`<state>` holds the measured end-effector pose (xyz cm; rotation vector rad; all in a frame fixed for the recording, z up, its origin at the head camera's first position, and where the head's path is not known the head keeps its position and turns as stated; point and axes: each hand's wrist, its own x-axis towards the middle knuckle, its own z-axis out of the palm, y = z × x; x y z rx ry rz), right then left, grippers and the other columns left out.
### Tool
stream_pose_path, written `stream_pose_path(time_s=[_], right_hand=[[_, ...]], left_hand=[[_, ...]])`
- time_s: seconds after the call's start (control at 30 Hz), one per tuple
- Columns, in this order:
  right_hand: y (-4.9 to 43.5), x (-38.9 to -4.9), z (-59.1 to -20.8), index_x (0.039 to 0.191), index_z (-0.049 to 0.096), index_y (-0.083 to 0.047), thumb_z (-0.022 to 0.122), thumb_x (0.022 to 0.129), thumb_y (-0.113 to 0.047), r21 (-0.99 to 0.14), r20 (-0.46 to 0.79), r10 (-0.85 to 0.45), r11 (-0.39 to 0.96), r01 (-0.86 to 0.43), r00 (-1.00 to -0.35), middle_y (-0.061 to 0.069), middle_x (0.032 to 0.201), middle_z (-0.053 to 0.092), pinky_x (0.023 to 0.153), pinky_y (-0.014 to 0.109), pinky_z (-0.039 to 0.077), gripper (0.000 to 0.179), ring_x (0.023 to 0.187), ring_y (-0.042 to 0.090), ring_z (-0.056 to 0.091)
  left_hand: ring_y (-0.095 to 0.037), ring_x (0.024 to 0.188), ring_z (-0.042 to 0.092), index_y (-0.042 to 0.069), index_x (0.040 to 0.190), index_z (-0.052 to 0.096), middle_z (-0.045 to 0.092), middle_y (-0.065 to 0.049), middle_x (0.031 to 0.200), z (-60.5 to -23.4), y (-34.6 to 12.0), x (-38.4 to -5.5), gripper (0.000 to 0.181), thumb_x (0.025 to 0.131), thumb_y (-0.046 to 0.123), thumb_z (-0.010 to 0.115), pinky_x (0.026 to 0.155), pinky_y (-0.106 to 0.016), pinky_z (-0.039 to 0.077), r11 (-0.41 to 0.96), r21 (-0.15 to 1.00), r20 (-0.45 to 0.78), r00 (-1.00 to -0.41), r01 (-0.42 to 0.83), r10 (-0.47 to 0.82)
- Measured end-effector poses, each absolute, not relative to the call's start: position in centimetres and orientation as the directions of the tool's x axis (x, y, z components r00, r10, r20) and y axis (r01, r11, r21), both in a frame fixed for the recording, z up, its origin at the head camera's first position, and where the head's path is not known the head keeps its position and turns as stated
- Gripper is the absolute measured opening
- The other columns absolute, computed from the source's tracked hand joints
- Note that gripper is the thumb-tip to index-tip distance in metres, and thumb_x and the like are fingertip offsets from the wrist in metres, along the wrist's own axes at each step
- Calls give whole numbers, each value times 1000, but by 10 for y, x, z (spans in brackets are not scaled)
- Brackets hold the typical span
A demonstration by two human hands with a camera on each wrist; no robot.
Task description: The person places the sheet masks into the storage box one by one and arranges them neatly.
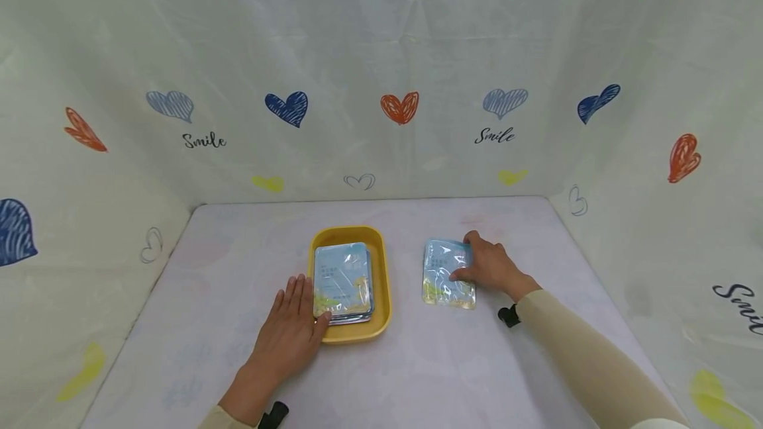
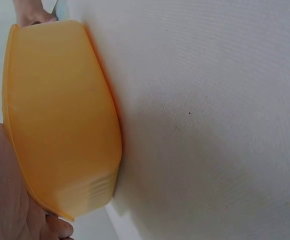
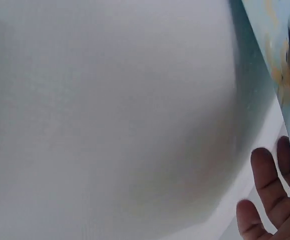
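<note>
In the head view, a flat, glossy light-blue packet [image 1: 444,283] with a green and yellow lower edge is to the right of a yellow tray [image 1: 381,310]. My right hand [image 1: 495,267] pinches its right side, thumb on the printed face and fingers at the far edge. The right wrist view shows that packet [image 3: 277,55] standing off the tabletop, with the fingers spread below. Similar blue packets [image 1: 340,277] lie stacked inside the tray. My left hand [image 1: 289,333] rests along the tray's left rim, fingers extended, thumb over the near left edge.
A white cloth [image 1: 405,376] covers the table. Behind and at both sides hangs a pale curtain [image 1: 357,38] printed with hearts and "Smile". Dark wrist devices [image 1: 509,315] sit below the sleeves.
</note>
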<state>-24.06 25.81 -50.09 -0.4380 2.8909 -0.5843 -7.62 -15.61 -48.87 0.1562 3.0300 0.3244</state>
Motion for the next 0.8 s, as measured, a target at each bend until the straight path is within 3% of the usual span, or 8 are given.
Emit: stream_pose_path(time_s=[0.13,0.33,0.4,0.57,0.63,0.8], right_hand=[[255,-239,-495,141,42,-4,93,80,-42,-466,-107,-289,860,-208,-951,20,132,64,97,52,56,89,103,32,62],[254,-236,-489,150,41,-7,86,91,-25,-526,-73,-264,829,-188,-962,24,148,56,109,59,50,77,124,39,60],[256,-236,-487,153,41,-7,81,94,-21,-553,-71,-252,815,-173,-965,26,146,58,103,56,54,72,121,39,63],[262,-241,-487,149,48,-7,74,99,-13,-683,-107,-213,726,-84,-971,26,122,65,68,37,60,57,84,25,68],[265,-243,-489,147,51,-6,73,99,-10,-744,-127,-200,667,-40,-972,24,115,66,64,35,61,52,79,21,66],[267,-243,-493,147,52,-6,70,100,-7,-823,-189,-175,566,58,-966,21,113,62,68,38,65,50,86,24,66]], left_hand=[[-44,162,14,-10,164,18,19,-30,172,-489,-156,-76,84,110,47,48,131,-60,17,970,227,-77,-991,91,111],[-44,162,13,-10,164,17,19,-29,172,-489,-156,-75,85,110,47,48,131,-60,18,968,233,-78,-991,91,112],[-44,162,13,-10,164,17,19,-29,172,-489,-156,-75,85,110,47,48,131,-60,17,968,235,-78,-991,88,109],[-44,162,13,-10,164,17,19,-30,172,-491,-156,-75,85,110,47,48,130,-60,18,966,241,-76,-991,89,110],[-44,162,13,-10,164,16,19,-30,172,-491,-156,-75,85,110,47,47,130,-60,18,965,244,-75,-991,92,113],[-44,162,13,-10,164,15,18,-30,172,-490,-157,-75,84,111,47,46,130,-60,18,963,251,-77,-990,93,116]])
